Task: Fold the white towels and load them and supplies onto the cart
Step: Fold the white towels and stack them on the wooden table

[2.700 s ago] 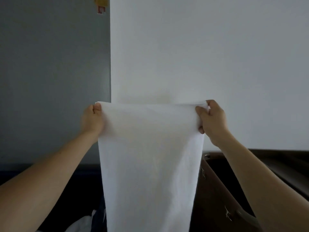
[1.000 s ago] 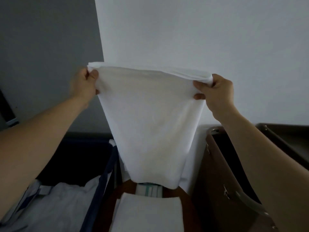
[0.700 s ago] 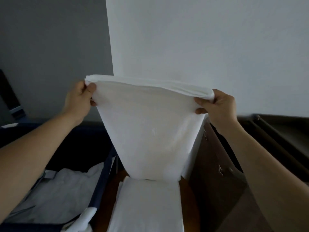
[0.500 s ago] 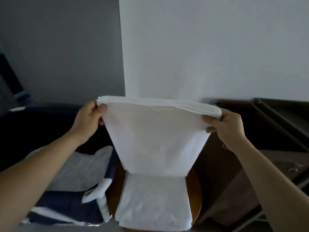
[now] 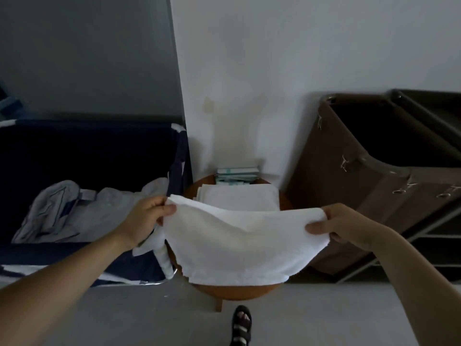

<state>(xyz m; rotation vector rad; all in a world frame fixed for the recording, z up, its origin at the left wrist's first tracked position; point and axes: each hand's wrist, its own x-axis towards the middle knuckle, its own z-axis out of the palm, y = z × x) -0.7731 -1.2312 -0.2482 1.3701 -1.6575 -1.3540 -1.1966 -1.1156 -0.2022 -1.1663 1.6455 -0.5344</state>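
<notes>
Both hands are raised and well apart, each pinching one end of the same white towel: the left hand grips the left corner with its thumb on top, and the right hand clamps the right end, thumb on the near side and fingers hidden behind the cloth. Between them the towel hangs doubled over, its top edge sagging a little in the middle and its lower hem drooping below the hands. Nearer than the hands, low down and just right of centre, a foot in a black sandal stands on the grey floor. Directly under the hanging towel is a round wooden stool, its front rim showing beneath the hem. On the stool, just beyond the towel's top edge, lies a stack of folded white towels, and behind that stack sits a small pile of flat green-and-white packs; what they are I cannot tell. Beyond the left hand stands a navy laundry hamper holding crumpled pale linen. Beyond the right hand is the brown fabric bin of a metal-framed cart. A white wall backs it all.
</notes>
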